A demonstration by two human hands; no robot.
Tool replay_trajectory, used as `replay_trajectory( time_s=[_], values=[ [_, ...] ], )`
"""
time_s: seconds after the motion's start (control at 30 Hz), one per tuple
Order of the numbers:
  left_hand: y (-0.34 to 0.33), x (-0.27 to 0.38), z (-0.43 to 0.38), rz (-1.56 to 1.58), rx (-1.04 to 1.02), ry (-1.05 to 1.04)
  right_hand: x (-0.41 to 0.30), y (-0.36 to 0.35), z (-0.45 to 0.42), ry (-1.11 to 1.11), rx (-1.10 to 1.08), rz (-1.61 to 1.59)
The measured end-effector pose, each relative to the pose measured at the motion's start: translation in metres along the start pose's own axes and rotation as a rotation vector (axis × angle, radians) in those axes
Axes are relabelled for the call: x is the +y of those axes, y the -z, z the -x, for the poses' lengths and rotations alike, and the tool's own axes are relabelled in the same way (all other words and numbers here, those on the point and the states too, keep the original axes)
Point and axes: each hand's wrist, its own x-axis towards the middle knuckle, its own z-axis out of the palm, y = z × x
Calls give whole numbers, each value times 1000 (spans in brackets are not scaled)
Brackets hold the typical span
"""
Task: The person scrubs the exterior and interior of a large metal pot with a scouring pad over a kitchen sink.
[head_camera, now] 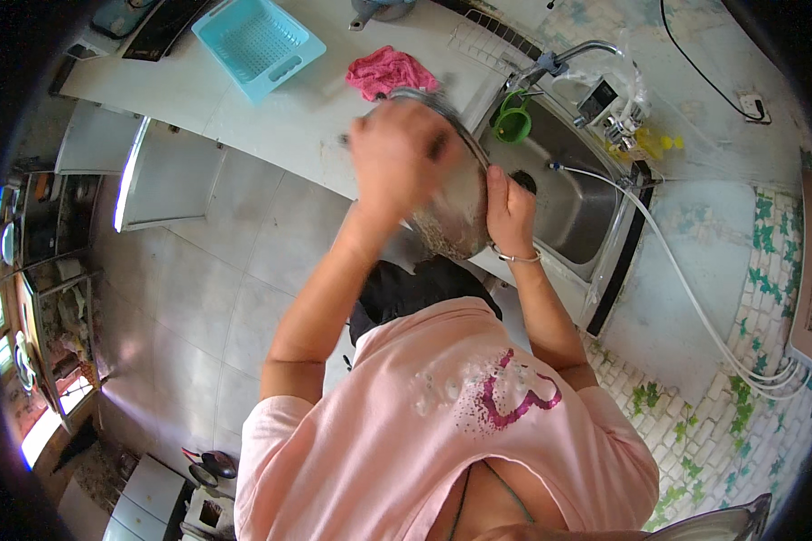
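A metal pot (pixel 457 216) with a brownish, stained lower side is held tilted at the counter's front edge, beside the sink. My right hand (pixel 511 209), with a bracelet at its wrist, grips the pot's edge, thumb uppermost. My left hand (pixel 399 149) is over the pot and blurred by motion; whether it holds something cannot be made out. A small dark patch shows by its fingers. Just behind the pot, a crumpled pink cloth (pixel 389 71) lies on the counter.
The steel sink (pixel 568 216) at the right holds a green strainer or cup (pixel 513 125) and a white hose (pixel 602 177). Above it is a faucet (pixel 592 47). A light-blue plastic basket (pixel 304 51) stands on the counter (pixel 162 81). Farther left, a cabinet door (pixel 169 176) stands open.
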Motion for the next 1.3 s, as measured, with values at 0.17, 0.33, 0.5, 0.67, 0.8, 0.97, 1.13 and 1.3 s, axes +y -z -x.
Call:
replay_trajectory(
  time_s=[0.17,0.33,0.5,0.67,0.8,0.97,1.13,1.3],
  values=[
    [-5,32,6,33,76,-118,20,5,-12,116,89,-63],
    [-42,-100,-6,425,-79,582,30,13,-1,10,133,-30],
    [-73,-113,18,615,107,667,31,15,-11,-30,185,-68],
    [-50,-43,17,324,249,222,47,23,-13,-63,247,-26],
    [-61,-61,21,543,241,431,42,24,-10,-150,165,-48],
    [-79,-158,27,1250,284,1266,47,27,-7,-133,167,-98],
    [-47,-198,53,1895,390,1213,63,46,7,-213,101,-123],
    [-4,-140,41,2040,270,1089,53,42,11,-313,140,-215]
  ],
)
